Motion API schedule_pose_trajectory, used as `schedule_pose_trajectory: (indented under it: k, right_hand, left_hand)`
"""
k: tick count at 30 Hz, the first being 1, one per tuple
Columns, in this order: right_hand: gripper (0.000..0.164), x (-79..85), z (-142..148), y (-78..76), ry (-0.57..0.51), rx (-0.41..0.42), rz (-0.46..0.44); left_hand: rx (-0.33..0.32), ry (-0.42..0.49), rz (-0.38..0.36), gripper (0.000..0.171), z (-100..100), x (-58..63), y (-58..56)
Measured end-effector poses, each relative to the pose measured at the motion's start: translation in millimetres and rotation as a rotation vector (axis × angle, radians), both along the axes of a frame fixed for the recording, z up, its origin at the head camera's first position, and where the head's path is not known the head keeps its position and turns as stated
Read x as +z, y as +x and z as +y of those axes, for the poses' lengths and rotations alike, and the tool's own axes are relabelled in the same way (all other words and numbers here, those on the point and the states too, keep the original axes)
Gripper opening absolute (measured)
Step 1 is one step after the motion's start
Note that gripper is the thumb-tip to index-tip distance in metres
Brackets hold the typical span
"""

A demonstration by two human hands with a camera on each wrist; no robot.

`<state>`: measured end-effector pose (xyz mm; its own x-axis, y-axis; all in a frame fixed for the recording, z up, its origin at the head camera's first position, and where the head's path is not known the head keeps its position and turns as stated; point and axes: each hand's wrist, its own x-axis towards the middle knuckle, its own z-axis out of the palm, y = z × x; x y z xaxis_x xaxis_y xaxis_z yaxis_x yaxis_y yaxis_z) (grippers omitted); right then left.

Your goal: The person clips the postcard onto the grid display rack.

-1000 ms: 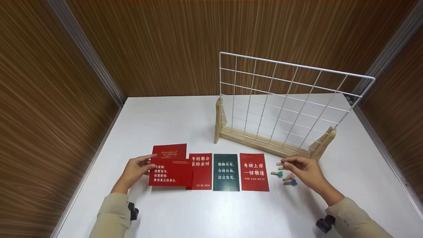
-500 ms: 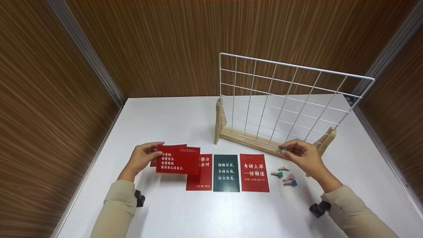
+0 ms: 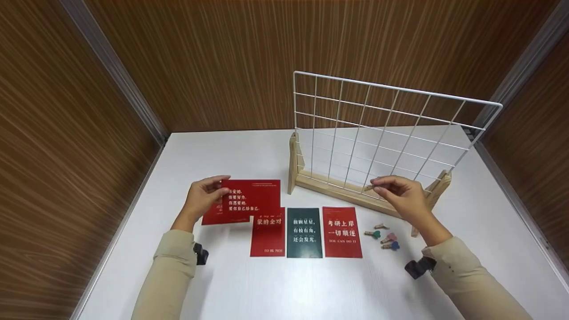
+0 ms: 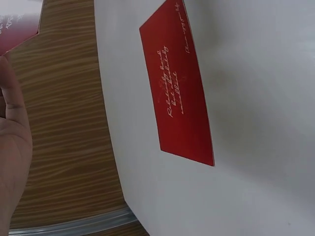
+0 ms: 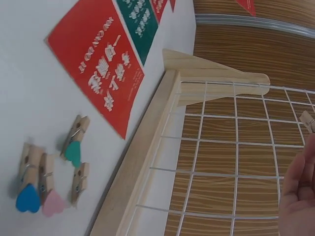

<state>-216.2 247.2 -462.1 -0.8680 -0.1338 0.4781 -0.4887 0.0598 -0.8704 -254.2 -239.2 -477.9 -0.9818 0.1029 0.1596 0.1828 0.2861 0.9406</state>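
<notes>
In the head view my left hand (image 3: 200, 200) pinches the left edge of a red card (image 3: 255, 195) with white writing, held above the table. Behind and below it lies another red card (image 3: 226, 217), seen whole in the left wrist view. Between thumb and fingers my right hand (image 3: 404, 195) holds a small wooden clothespin (image 5: 307, 120), in front of the white wire grid (image 3: 366, 106). A red card (image 3: 269, 238), a dark green card (image 3: 304, 249) and one more red card (image 3: 342, 249) lie in a row on the table.
The grid stands upright in a wooden base (image 3: 329, 189) at the back right. Several clothespins with heart ends, among them a green-hearted clothespin (image 3: 373, 234) and a blue-hearted clothespin (image 3: 391, 245), lie right of the cards. Wood-grain panels (image 3: 231, 53) enclose the white table (image 3: 249, 284).
The left hand has raised the red card and carried it rightward and away from me. The right hand has lifted a clothespin from the pile and moved it toward the grid.
</notes>
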Motion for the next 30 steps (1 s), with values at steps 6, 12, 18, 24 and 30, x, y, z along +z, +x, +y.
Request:
schedule_pose_trajectory:
  k: [6, 12, 18, 24, 30]
  right_hand:
    - [0.017, 2.0, -8.9, -7.6, -0.019, -0.005, 0.057]
    - [0.017, 13.0, -19.8, -7.9, -0.061, -0.020, 0.057]
    - [0.016, 30.4, -33.2, -8.5, -0.083, -0.070, 0.073]
    - [0.021, 42.4, -46.3, -14.0, -0.068, -0.090, 0.041]
    - [0.018, 52.9, -58.8, -19.9, -0.079, -0.096, 0.022]
  left_hand:
    - [-0.001, 0.033, 0.035, 0.035, 14.5, 4.9, -7.3]
    - [-0.019, 0.058, 0.047, 0.036, 28.9, 11.4, -13.5]
    - [-0.029, 0.063, 0.077, 0.036, 41.1, 17.4, -21.7]
    - [-0.045, 0.055, 0.119, 0.035, 54.8, 22.9, -26.8]
    - [-0.077, 0.048, 0.161, 0.035, 70.2, 30.1, -32.2]
